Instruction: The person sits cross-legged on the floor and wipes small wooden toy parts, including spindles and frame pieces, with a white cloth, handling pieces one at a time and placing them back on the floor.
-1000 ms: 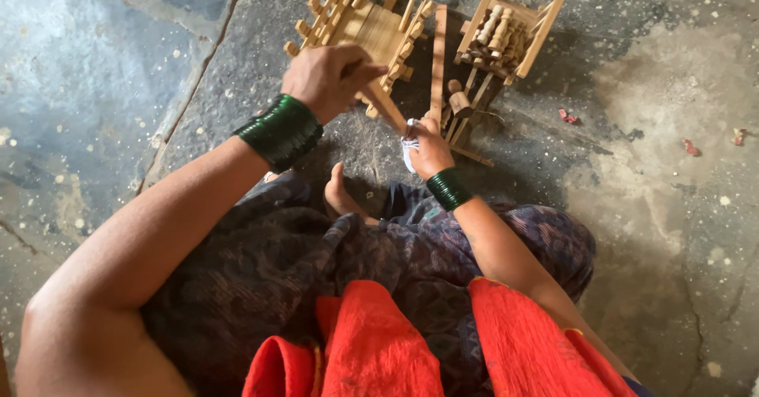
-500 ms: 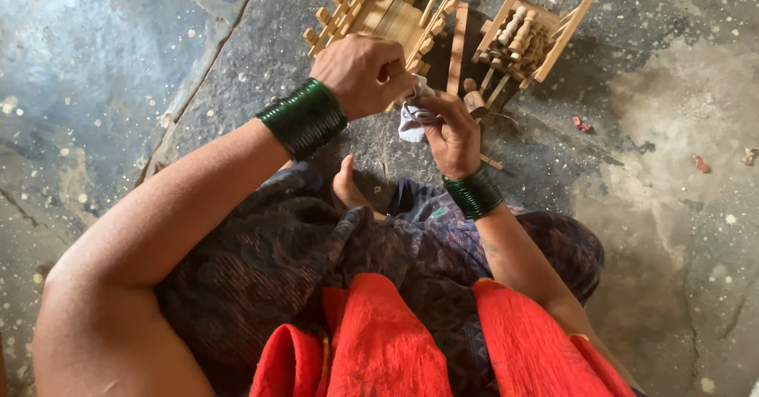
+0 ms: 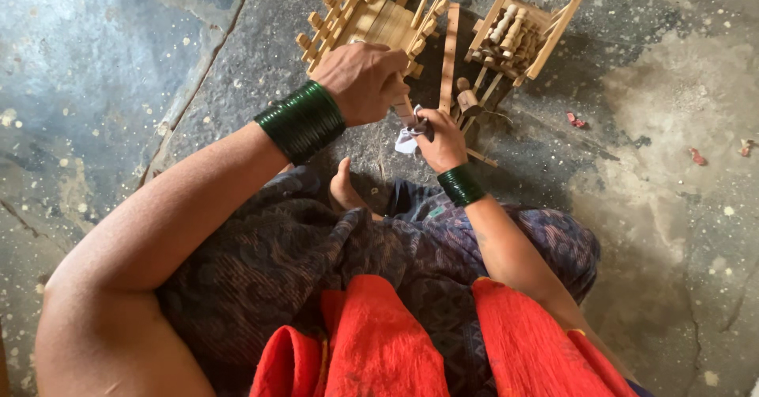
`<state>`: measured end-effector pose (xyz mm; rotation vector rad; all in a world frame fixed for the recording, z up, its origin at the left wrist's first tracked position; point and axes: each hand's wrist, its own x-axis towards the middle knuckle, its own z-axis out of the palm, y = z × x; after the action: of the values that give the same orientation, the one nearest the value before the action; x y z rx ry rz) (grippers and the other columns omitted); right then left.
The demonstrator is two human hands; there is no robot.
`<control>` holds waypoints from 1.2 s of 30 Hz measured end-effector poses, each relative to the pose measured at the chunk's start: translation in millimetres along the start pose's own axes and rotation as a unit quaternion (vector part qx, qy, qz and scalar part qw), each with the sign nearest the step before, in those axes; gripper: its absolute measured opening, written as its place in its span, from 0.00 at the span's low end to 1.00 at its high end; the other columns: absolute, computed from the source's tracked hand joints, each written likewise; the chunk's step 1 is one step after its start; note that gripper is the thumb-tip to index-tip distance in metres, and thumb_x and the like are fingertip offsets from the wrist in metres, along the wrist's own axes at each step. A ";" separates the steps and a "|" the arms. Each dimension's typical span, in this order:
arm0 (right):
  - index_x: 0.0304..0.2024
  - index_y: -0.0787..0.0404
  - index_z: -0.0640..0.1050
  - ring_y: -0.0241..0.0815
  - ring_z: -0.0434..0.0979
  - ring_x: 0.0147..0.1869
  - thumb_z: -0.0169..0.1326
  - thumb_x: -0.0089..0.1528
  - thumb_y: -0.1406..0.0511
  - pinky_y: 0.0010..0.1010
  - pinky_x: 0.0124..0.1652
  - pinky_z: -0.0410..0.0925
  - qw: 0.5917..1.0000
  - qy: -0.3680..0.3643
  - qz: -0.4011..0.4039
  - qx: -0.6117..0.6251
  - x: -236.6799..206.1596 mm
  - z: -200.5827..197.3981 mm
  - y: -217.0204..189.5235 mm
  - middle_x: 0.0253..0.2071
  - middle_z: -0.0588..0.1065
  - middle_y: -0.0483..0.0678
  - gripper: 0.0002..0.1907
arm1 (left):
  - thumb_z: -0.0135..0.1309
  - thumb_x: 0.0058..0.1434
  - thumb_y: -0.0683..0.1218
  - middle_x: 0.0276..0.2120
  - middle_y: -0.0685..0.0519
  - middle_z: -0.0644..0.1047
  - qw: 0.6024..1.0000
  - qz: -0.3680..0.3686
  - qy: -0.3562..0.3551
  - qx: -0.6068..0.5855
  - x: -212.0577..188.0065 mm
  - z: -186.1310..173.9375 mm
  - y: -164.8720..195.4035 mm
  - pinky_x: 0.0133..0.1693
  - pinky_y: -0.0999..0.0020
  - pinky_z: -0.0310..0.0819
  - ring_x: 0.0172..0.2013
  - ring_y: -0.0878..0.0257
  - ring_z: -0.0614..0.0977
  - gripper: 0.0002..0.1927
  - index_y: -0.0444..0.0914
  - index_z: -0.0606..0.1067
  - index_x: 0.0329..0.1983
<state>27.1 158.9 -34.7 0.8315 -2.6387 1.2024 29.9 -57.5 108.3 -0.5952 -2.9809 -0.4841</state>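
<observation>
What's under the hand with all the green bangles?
Under the left hand sits a slatted wooden toy frame on the stone floor. The piece its fingers grip is hidden; the right hand holds white cloth.

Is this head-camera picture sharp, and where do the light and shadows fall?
Head view: mostly sharp; the left hand and right hand on the wooden toy frame are clear. Soft daylight, no harsh glare. Shadow lies under the second wooden frame. The stone floor looks brighter on the right, bluish on the left. The near arm looks enlarged.
</observation>
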 end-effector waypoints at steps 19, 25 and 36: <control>0.48 0.53 0.79 0.56 0.77 0.46 0.62 0.59 0.63 0.43 0.43 0.71 0.997 -0.076 0.024 -0.001 -10.3 4.9 12.5 0.43 0.74 0.50 0.14 | 0.51 0.48 0.33 0.52 0.43 0.68 0.994 0.050 -0.034 -0.088 -6.6 3.9 18.0 0.43 0.59 0.79 0.47 0.51 0.77 0.16 0.38 0.79 0.39; 0.52 0.53 0.80 0.49 0.78 0.41 0.61 0.61 0.64 0.38 0.39 0.72 0.994 -0.090 0.057 0.021 -0.6 1.7 5.9 0.41 0.75 0.49 0.16 | 0.59 0.52 0.39 0.57 0.42 0.63 0.996 0.003 -0.056 -0.063 -10.7 -3.2 13.6 0.43 0.57 0.78 0.47 0.49 0.78 0.19 0.38 0.79 0.48; 0.47 0.61 0.78 0.42 0.76 0.44 0.68 0.58 0.63 0.35 0.44 0.73 0.995 0.026 -0.018 0.091 -1.9 -9.1 -14.4 0.44 0.73 0.48 0.18 | 0.68 0.49 0.49 0.62 0.38 0.60 0.979 0.114 -0.111 -0.125 -5.4 -1.7 35.1 0.45 0.57 0.80 0.49 0.46 0.78 0.28 0.45 0.79 0.56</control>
<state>35.3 158.7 -19.7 0.8590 -2.4891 1.4505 48.4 -29.3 119.5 -1.0647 -3.0193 -0.8302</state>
